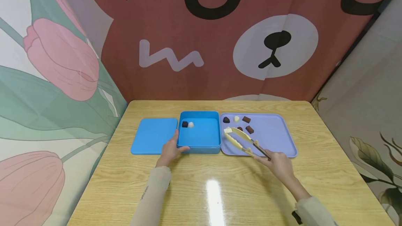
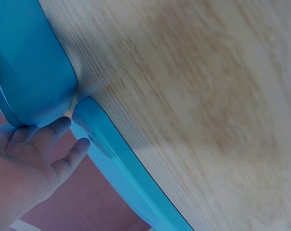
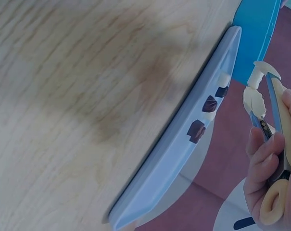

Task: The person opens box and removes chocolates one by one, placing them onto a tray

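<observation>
My right hand (image 1: pixel 279 165) grips cream-tipped tongs (image 1: pixel 240 133) over the left part of the lilac tray (image 1: pixel 273 138). A white chocolate (image 3: pixel 255 77) is pinched between the tong tips, above the tray in the right wrist view. On the tray lie several dark, brown and white chocolates, among them a brown one (image 1: pixel 249 129). My left hand (image 1: pixel 170 151) holds the near left corner of the blue box (image 1: pixel 201 149), thumb along its front and fingers by its left side. Inside the box, a dark square chocolate (image 1: pixel 185 124) sits beside a white one (image 1: pixel 191 125).
Left of the box, the flat blue lid (image 1: pixel 154 137) lies on the wooden table (image 1: pixel 194 187), close to my left fingers. Box and tray stand side by side. Behind the table hangs a cloth (image 1: pixel 169 86) with a bear print.
</observation>
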Motion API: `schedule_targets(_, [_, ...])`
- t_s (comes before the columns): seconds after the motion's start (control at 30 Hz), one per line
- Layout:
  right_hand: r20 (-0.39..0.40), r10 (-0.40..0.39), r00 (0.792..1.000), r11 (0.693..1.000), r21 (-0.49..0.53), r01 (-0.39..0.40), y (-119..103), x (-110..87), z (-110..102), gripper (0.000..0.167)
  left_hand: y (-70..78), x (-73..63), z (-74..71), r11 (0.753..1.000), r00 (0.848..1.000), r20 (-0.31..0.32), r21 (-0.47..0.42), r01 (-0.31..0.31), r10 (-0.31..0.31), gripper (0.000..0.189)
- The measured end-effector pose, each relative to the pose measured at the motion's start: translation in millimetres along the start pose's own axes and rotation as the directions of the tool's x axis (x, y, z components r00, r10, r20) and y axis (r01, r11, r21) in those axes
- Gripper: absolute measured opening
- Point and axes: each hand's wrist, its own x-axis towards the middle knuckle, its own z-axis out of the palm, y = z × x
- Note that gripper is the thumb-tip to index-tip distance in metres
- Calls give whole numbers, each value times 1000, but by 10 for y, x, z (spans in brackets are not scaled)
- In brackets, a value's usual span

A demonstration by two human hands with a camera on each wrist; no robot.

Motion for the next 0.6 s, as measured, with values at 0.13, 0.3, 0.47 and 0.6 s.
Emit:
schedule_targets(0.13, [8,15,1000,1000,-8,-15,23,-21,3,43,1,2,-2,1000,1000,0,4,-2,2,97])
schedule_targets(0.3, [19,25,1000,1000,-18,-24,47,-38,10,34,-4,5,-2,1000,1000,-1,0,-1,1,96])
schedule_targets(0.47, [49,63,997,997,-40,-61,70,-57,17,32,-9,7,3,1000,1000,-1,6,-8,8,96])
schedule_targets(0.6, [78,85,993,996,-39,-82,80,-69,13,31,-18,10,11,1000,1000,2,10,-2,2,97])
